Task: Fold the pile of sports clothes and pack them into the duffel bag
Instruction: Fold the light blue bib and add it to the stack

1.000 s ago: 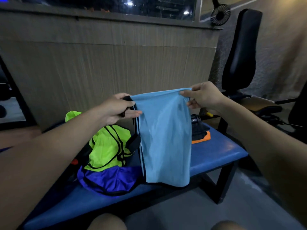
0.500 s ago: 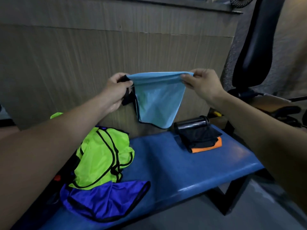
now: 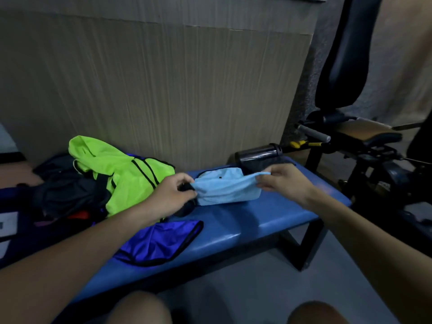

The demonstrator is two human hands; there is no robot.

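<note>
- Both hands are closed on the light-blue thin fabric sports garment [image 3: 228, 189]: the left hand [image 3: 171, 195] pinches its left end, where a black trim shows, and the right hand [image 3: 284, 178] pinches the upper right edge.
- The garment is held doubled over, with its lower part resting on the blue padded bench [image 3: 245, 225].
- The folding step is judged to be in hand, this piece being partly folded and not yet packed.
- A neon-green vest with black piping [image 3: 126, 174] and a crumpled purple-blue shiny garment [image 3: 161, 244] are left unfolded on the bench.
- A dark bag-like mass [image 3: 65, 190] at the far left may be the duffel bag; this cannot be told for certain.
- Next, the held edge is to be lowered evenly and the fold pressed flat, since thin cloth slips easily.
</note>
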